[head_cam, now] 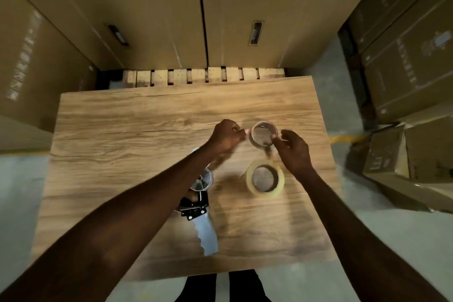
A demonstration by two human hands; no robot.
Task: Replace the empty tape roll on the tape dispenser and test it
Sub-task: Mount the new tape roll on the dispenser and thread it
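Note:
The empty tape roll (263, 133), a thin brownish core, stands on the wooden table (127, 130). My right hand (293, 152) pinches its right rim with thumb and fingertips. My left hand (226, 136) is just left of the core with its fingertips pinched together, a small gap from the rim; nothing shows in them. The full roll of clear yellowish tape (264, 179) lies flat on the table, nearer to me and below the core. The tape dispenser (204, 225) lies on its side left of the full roll, its hub partly hidden under my left forearm.
Tall cardboard boxes (152, 19) stand behind the table on a wooden pallet (203, 76). More boxes (404, 61) are stacked at the right, with an open carton (402, 159) on the floor. The table's front edge is close to my legs.

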